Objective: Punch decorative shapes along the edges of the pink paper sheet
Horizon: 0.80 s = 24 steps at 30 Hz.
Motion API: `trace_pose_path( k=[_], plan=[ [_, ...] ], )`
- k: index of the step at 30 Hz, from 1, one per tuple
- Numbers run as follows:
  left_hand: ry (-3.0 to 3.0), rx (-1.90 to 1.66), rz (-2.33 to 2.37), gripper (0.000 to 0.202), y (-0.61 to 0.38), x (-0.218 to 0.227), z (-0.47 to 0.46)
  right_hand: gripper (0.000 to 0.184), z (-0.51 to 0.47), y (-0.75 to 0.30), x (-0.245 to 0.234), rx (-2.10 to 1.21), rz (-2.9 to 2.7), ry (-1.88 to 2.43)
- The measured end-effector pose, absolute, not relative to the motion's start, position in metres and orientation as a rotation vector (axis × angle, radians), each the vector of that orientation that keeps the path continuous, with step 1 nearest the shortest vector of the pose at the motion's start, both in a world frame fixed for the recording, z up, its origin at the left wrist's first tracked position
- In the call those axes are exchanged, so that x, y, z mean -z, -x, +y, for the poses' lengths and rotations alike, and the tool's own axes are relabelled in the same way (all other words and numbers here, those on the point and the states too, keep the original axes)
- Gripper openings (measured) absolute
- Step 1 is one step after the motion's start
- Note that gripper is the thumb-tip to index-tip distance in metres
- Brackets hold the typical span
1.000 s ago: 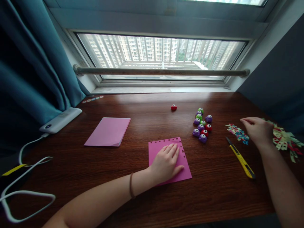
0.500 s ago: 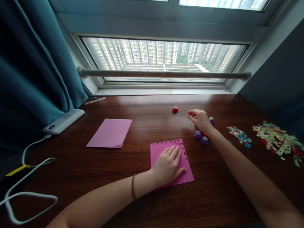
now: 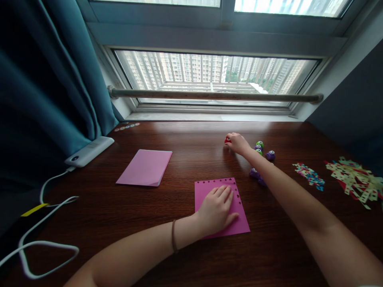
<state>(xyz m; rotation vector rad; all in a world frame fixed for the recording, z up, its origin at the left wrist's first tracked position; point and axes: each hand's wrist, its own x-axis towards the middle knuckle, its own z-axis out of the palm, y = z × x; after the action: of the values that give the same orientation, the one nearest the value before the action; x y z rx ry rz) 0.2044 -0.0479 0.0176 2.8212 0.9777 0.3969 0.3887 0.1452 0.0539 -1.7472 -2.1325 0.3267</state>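
My left hand point(image 3: 218, 209) lies flat with fingers spread on a pink paper square point(image 3: 243, 224) whose top and right edges carry punched shapes. My right hand point(image 3: 237, 143) is stretched far across the desk, its fingers curled round a small red punch point(image 3: 227, 140) that stands apart from the others. A cluster of purple and green punches point(image 3: 261, 149) sits just right of that hand, partly hidden by my forearm.
A second pink sheet point(image 3: 146, 167) lies to the left. A white power bank point(image 3: 89, 151) with a looping cable point(image 3: 44, 243) sits at the left edge by the teal curtain point(image 3: 44, 87). Coloured confetti point(image 3: 309, 175) and punched paper strips point(image 3: 356, 181) lie at the right.
My right hand has travelled from the paper scraps at the right, over the punch cluster, to the lone red punch. My left hand has stayed on the pink square. The view has shifted slightly.
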Motion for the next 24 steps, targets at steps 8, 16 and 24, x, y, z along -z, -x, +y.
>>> trace_pose_path(
  k=[8,16,24],
  plan=[
    [-2.646,-0.420,0.935,0.072,-0.203,-0.027,-0.048,0.038,0.022,-0.407,-0.060,-1.138,-1.813,1.481],
    [-2.658,-0.313,0.909,0.077,-0.204,-0.025,-0.048,0.028,-0.061,-0.434,-0.052,-1.308,-1.709,1.459],
    [-2.750,-0.252,0.938,0.070,-0.206,-0.019,-0.047,0.023,-0.067,-0.442,-0.040,-0.944,-1.963,1.503]
  ],
)
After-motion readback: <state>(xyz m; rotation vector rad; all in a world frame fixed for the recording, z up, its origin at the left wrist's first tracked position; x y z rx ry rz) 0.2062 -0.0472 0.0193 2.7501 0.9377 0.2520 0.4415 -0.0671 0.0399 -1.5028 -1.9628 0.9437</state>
